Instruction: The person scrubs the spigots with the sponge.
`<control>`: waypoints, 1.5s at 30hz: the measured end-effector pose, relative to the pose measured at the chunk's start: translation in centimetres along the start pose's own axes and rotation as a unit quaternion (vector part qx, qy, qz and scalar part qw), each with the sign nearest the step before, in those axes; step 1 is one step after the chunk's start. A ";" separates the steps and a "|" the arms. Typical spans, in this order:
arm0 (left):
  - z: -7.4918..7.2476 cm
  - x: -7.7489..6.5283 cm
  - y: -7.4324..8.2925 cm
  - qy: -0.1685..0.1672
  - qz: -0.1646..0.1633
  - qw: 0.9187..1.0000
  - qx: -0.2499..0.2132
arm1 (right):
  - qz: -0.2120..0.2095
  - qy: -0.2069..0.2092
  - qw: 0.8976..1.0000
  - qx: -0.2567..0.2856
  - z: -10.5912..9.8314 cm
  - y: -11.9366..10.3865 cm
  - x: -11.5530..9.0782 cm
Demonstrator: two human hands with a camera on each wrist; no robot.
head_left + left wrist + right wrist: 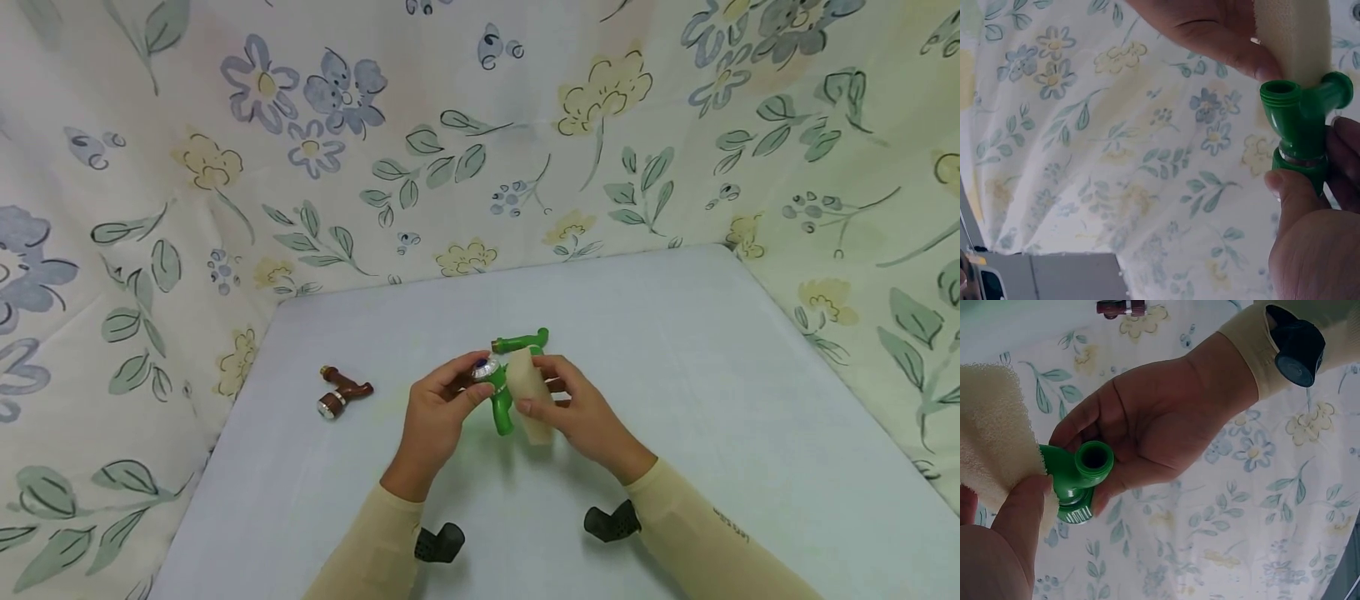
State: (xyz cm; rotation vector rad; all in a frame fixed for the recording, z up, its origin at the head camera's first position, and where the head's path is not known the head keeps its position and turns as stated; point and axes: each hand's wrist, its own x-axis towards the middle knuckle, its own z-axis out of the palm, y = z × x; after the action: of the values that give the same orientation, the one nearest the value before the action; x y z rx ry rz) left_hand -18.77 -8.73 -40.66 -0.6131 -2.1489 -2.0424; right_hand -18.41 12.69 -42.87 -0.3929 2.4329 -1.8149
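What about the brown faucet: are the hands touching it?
No, the brown faucet lies apart from the left hand and right hand.

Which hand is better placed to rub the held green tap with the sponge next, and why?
Probably the right hand: it holds the sponge close to the green tap, which the left hand grips near its knob.

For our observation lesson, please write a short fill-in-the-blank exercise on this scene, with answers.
1. The left hand grips a glossy ____ branched tap.
2. The ____ hand holds a porous beige sponge pad.
3. In the head view, the glossy brown branched tap lies toward the ____ side of the pale flat table.

Missing words: green; right; left.
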 end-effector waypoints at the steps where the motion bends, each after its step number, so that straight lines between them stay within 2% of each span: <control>1: 0.0 0.0 0.1 0.001 -0.001 1.000 0.000 | 0.000 -0.003 1.000 0.002 0.0 0.0 0.0; 7: -0.1 0.1 -0.3 0.010 0.003 1.000 -0.008 | -0.025 -0.030 0.999 0.030 0.4 -0.3 -0.2; 14: -0.8 0.4 -3.2 0.026 0.001 1.000 -0.004 | -0.055 -0.051 0.996 0.047 0.7 -0.6 -0.5; 17: -0.9 0.5 -3.6 0.033 0.003 0.999 0.003 | -0.067 -0.062 0.994 0.056 0.7 -0.7 -0.5; 29: -0.9 0.5 -3.3 0.030 0.003 1.000 -0.002 | -0.077 -0.059 0.994 0.052 0.5 -1.1 -0.5; 38: -0.6 0.4 -2.8 0.015 0.005 1.000 -0.012 | -0.067 -0.038 0.996 0.034 0.2 -0.9 -0.3; 45: -0.5 0.3 -2.5 0.010 0.003 1.000 -0.002 | -0.060 -0.023 0.998 0.016 -0.1 -1.1 -0.3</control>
State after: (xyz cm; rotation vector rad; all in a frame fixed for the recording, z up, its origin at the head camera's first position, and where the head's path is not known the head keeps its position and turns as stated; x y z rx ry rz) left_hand -20.02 -9.15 -42.88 -0.5951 -2.1302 -2.0414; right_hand -18.01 12.59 -41.81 -0.5823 2.3948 -1.8653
